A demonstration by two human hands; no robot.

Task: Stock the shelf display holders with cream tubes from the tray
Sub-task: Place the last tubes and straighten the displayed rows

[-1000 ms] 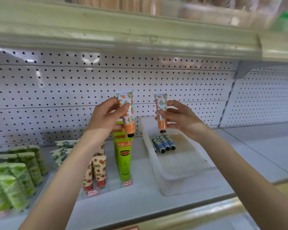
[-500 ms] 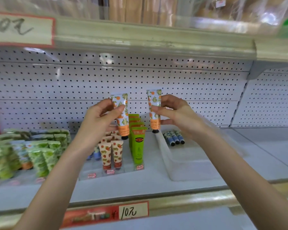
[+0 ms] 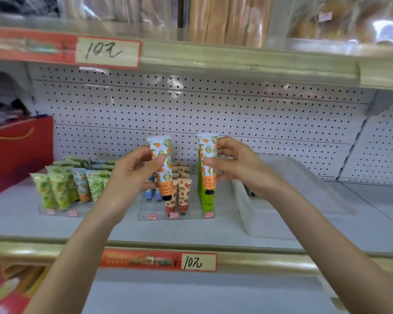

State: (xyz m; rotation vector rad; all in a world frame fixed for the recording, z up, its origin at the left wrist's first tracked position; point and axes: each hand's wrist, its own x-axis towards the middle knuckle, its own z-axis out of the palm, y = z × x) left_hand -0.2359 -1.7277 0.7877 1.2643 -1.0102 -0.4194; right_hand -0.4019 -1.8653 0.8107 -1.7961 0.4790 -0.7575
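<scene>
- Before the pegboard back wall, the left hand [image 3: 132, 175] pinches the left tube [image 3: 160, 147] between thumb and fingers, cap down; the grip is unchanged from half a second ago
- Just right of it, the right hand [image 3: 238, 168] pinches the right tube [image 3: 208, 147] the same way, upright, cap down
- A second ago the right tube hung over the tray [image 3: 304, 177]; now it stands before the green tubes [image 3: 206, 201] in the clear holder [image 3: 143, 207], left of the tray
- The left tube now hangs over the strawberry tubes [image 3: 183, 196]
- The dark tubes [image 3: 247, 191] in the tray, plain earlier, are mostly hidden behind the right wrist
- The view has drawn back; the lower price label [image 3: 199, 261] sits higher; the upper price label [image 3: 107, 52] and the red bag [image 3: 18, 150] at far left show more fully
</scene>
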